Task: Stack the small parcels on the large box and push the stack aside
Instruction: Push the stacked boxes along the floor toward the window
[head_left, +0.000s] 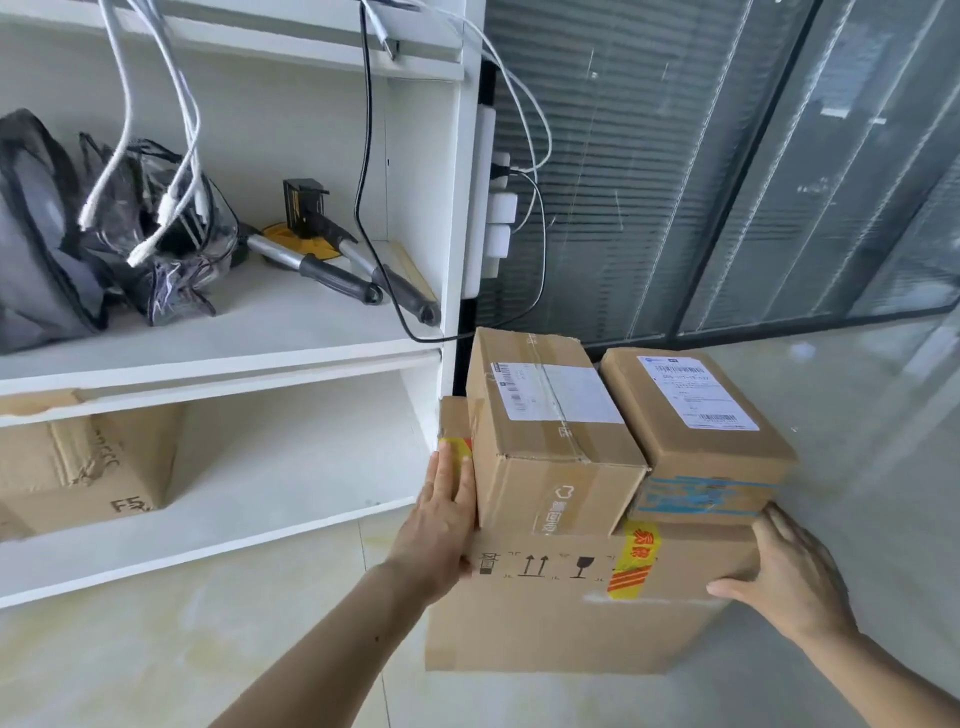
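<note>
The left hand (444, 525) presses flat, fingers released, against the large box (561, 608) on the floor; both small parcels (550, 431) already sit stacked on it; the right hand (784, 571) lies flat too. Pushing aside remains.

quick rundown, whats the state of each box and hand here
large box: on the floor, taped shut, carrying two parcels
left parcel: sealed, upright on the large box
right parcel: sealed, beside the left parcel
left hand: open, flat against the stack's left side
right hand: open, on the large box's right corner
</note>
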